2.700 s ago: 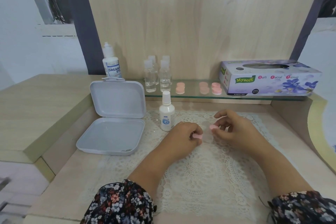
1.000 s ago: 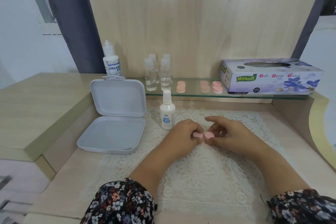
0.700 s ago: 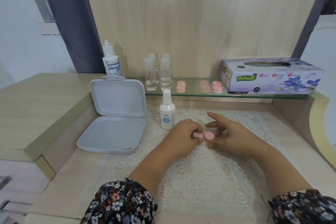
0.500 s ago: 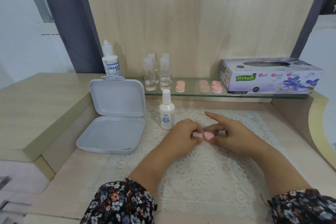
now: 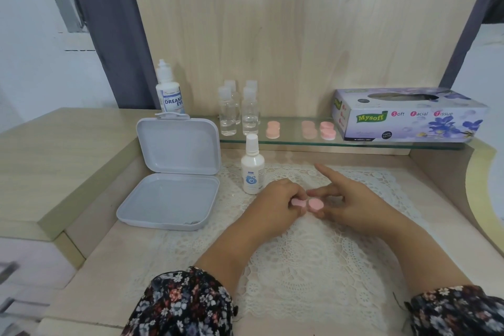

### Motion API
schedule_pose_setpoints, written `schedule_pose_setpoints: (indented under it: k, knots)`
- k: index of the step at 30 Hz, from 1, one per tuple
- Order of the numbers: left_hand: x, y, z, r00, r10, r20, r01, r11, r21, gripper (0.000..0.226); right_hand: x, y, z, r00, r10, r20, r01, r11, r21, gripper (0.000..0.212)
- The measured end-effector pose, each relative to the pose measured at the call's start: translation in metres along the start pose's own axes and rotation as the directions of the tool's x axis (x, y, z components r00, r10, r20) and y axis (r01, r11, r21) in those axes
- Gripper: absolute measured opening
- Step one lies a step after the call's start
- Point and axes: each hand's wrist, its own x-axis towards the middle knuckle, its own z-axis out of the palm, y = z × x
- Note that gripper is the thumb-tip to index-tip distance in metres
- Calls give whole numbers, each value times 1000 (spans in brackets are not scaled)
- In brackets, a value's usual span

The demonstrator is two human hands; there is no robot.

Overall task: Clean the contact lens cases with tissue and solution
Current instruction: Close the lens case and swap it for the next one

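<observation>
A pink contact lens case (image 5: 308, 203) is held between both hands over the lace mat (image 5: 308, 262). My left hand (image 5: 275, 206) pinches its left cap. My right hand (image 5: 351, 202) grips the right cap between thumb and middle finger, index finger pointing up. A white spray bottle of solution (image 5: 252, 168) stands just left of my hands. Three more pink cases (image 5: 273, 129) (image 5: 309, 129) (image 5: 327, 130) lie on the glass shelf (image 5: 381, 143). The tissue box (image 5: 409, 114) sits at the shelf's right end.
An open grey plastic box (image 5: 174, 177) lies left of the mat, its lid upright. Several small clear bottles (image 5: 240, 110) and a larger solution bottle (image 5: 169, 90) stand at the back. A raised wooden ledge (image 5: 54, 155) borders the left side.
My right hand brought the loose pink cap back onto the case's right well and has been turning it. The left hand has stayed on the left cap.
</observation>
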Motion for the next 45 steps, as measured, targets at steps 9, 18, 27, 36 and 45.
schedule_pose_setpoints:
  k: [9, 18, 27, 36, 45]
  knots:
    - [2, -1, 1, 1000, -2, 2, 1, 1000, 26, 17, 1, -4, 7, 998, -15, -60, 12, 999, -53, 86]
    - [2, -3, 1, 1000, 1, -4, -1, 999, 38, 15, 1, -3, 6, 1000, 1, -29, -2, 1000, -28, 87]
    - [2, -3, 1, 1000, -1, -9, 1, 999, 33, 13, 2, -6, 9, 997, 32, -63, -32, 999, 10, 76]
    - [2, -3, 1, 1000, 0, -10, 1, 999, 33, 16, 0, -5, 5, 999, 44, -31, -43, 999, 24, 81]
    - [2, -2, 1, 1000, 18, -8, -17, 999, 45, 14, -2, -10, 6, 996, 62, -68, -57, 996, 67, 75]
